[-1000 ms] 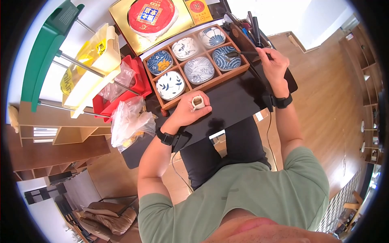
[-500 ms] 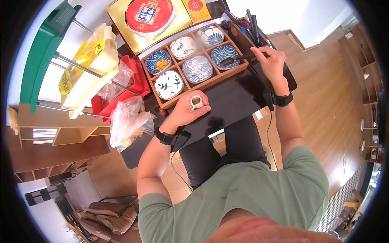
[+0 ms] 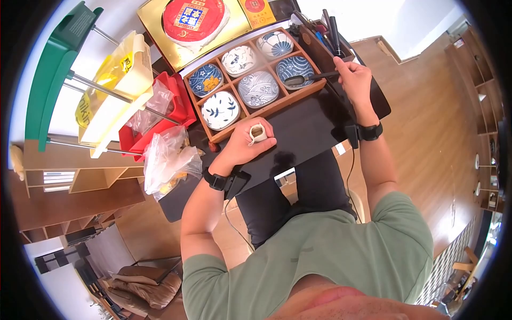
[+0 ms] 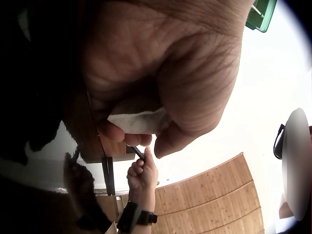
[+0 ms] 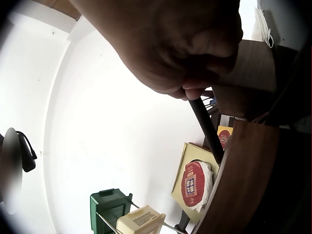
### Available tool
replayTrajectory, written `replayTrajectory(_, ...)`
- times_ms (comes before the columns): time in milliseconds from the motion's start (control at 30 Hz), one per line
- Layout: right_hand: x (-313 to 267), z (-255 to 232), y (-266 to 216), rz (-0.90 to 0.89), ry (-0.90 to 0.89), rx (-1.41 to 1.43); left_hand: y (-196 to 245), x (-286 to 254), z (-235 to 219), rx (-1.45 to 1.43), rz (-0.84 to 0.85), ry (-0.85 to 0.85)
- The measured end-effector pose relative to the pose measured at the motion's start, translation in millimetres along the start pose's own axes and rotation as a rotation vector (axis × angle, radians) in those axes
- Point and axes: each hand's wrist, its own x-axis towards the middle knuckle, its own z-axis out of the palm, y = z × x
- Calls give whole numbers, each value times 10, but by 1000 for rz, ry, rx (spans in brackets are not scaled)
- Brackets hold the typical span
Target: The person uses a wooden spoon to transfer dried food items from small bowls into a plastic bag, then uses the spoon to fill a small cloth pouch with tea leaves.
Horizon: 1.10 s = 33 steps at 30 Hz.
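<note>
In the head view my left hand (image 3: 246,143) grips a small cream cloth pouch (image 3: 258,137), its mouth open upward with brown showing inside. The left wrist view shows the pouch's pale cloth (image 4: 138,123) between thumb and fingers. My right hand (image 3: 356,81) pinches the end of a dark spoon (image 3: 319,77), whose scoop lies over the blue wave-patterned bowl (image 3: 296,66). That bowl sits in the front right compartment of a wooden divided box (image 3: 285,101). From the right wrist, the black spoon handle (image 5: 205,124) slants down past the box's wooden side.
Several patterned bowls fill the other compartments; orange pieces lie in the back left bowl (image 3: 198,74). A gold box (image 3: 160,29) with a red round package stands behind. Pens fill a holder (image 3: 314,42) at right. Red bins (image 3: 178,98) and a plastic bag (image 3: 165,162) are at left.
The right hand has shifted slightly left, moving the spoon's scoop toward the near left side of the blue wave-patterned bowl. The left hand keeps its grip on the pouch.
</note>
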Motion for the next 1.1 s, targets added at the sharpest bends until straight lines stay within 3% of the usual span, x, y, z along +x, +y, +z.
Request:
replayTrajectory(600,22,-46,-43,42,-21,-8,8,0,-1,-22,-11,-7)
replayTrajectory(733,34,-46,-80,60,7,172,5,-5,-11,30,-2,5)
replayTrajectory(900,-177,12,-485,32,-126,452,43,-20,-18,19,-53,19)
replayTrajectory(1000,-369,76,-730,-8,-201,377,40,-11,-8,86,47,36)
replayTrajectory(1100,-542,160,-888,-88,-229,244,58,-32,-20,72,-20,33)
